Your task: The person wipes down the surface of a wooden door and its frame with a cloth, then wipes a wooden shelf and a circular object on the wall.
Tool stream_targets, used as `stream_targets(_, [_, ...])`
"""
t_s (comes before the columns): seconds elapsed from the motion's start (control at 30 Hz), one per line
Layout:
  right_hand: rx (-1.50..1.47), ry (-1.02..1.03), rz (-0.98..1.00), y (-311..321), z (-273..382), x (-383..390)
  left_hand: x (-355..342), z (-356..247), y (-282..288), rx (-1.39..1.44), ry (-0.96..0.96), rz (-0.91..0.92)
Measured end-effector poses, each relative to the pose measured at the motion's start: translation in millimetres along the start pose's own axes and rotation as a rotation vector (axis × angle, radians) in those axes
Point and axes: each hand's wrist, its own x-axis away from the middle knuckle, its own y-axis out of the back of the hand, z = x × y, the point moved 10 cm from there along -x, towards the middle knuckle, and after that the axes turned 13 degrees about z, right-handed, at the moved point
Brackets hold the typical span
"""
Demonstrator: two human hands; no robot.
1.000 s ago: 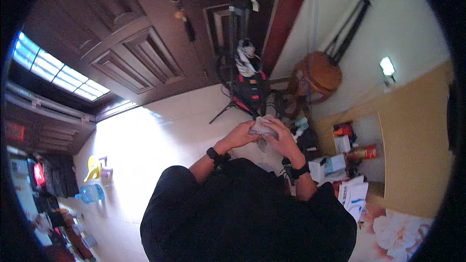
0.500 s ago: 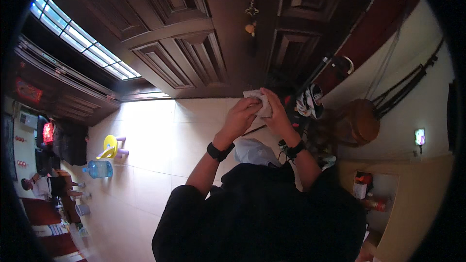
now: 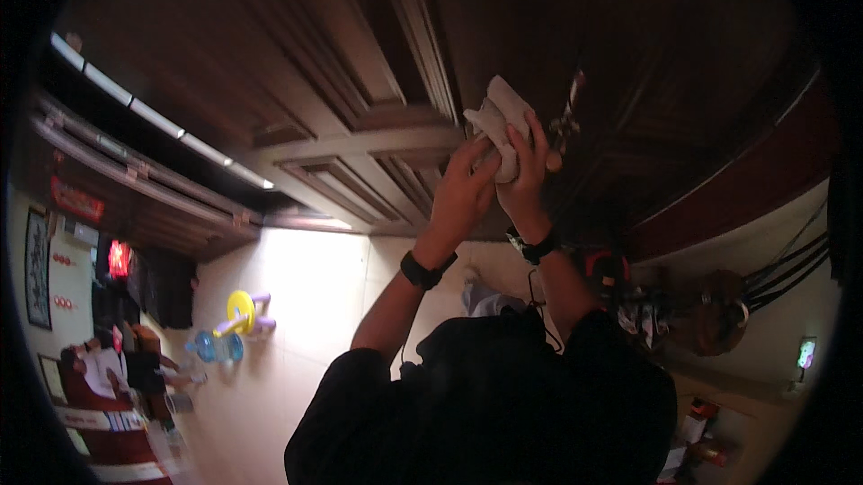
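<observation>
A folded, pale grey-white cloth [image 3: 497, 116] is raised in front of a dark brown panelled wooden door [image 3: 360, 62]. My left hand [image 3: 465, 190] grips the cloth's lower left side, fingers closed on it. On the other side, my right hand [image 3: 526, 177] holds the same cloth, its fingers lying over the folds. Whether the cloth touches the door cannot be told. Just right of my right hand, a hanging ornament [image 3: 566, 121] dangles against the door. Each wrist wears a dark band.
On the pale tiled floor to the left stand a yellow stool [image 3: 241, 312] with purple legs and a blue water jug [image 3: 216, 347]. Farther left is another person [image 3: 106, 370]. A round brown wooden piece [image 3: 719, 314] and clutter line the right wall, beside a glowing light [image 3: 806, 355].
Both hands have risen with the cloth, up and slightly right, closer to the hanging ornament. The cloth now looks more unfolded. The whole view has shifted too.
</observation>
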Motion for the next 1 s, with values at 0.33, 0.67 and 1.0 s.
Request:
stream_targets(0.33, [0.207, 0.25, 0.133, -64.2, -6.5, -38.1, 9.7, 74.9, 5.5, -0.008, 0.233, -0.051])
stream_targets(0.67, [0.564, 0.23, -0.317, 2.8, -11.9, -59.9, -75.6, 23.7, 12.6, 0.029, -0.174, -0.076])
stream_targets(1.0, [0.425, -0.069, -0.097, -54.1, -51.2, 13.6, -20.3, 66.8, -20.6, 0.023, -0.093, 0.217])
